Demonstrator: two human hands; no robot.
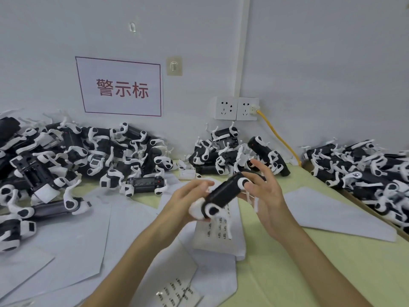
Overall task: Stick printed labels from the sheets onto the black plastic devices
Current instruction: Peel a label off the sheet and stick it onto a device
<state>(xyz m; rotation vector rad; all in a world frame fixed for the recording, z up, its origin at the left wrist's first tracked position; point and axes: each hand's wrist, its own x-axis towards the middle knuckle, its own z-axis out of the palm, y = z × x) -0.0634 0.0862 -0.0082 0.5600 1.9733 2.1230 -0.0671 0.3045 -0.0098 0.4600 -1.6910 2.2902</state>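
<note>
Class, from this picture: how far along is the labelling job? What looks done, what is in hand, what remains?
Done: blank-looking sheets lie around, probably used up; which devices in the heaps carry labels is unreadable. In hand: the left hand grips one black device at its lower end, the right hand touching its upper end, above a label sheet with labels remaining. Left: likely much, given those heaps.

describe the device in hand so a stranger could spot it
Below the red-lettered wall sign, a pale green table holds piles of black-and-white devices. Before the middle pile, one device sits between left hand and right hand above a label sheet, the only one held in the air.
</note>
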